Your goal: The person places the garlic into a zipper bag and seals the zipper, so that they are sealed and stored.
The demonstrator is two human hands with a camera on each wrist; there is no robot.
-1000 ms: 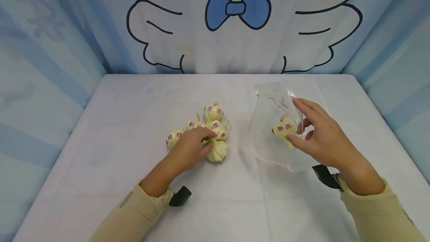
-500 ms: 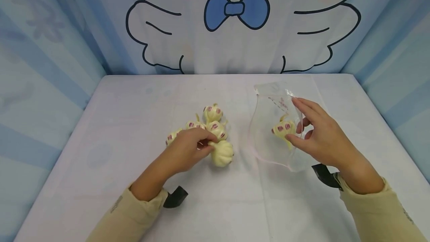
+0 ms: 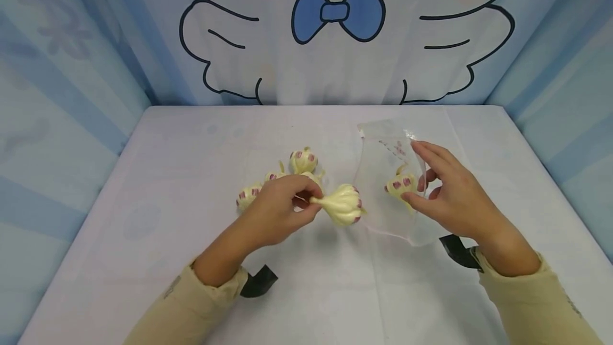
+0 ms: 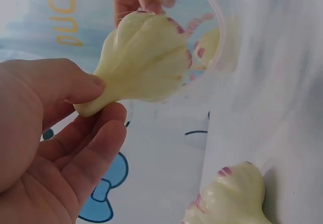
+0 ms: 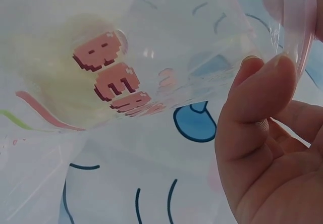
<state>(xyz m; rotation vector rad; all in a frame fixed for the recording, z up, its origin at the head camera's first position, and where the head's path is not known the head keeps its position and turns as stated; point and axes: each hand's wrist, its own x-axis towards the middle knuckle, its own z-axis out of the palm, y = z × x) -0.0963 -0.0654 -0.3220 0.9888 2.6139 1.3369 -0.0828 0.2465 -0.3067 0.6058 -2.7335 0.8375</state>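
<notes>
The left hand pinches a garlic bulb by its stem, the long axis running out from the grip toward 3 o'clock, where the clear bag lies just beyond; whether the two touch I cannot tell. The right hand grips the bag's 3 o'clock side, reaching in from 5; the left reaches from 7, its back uppermost.

Held garlic: pale, stem in left hand
Bag: clear, in right hand, bulb inside
Other garlic: beyond left hand
</notes>
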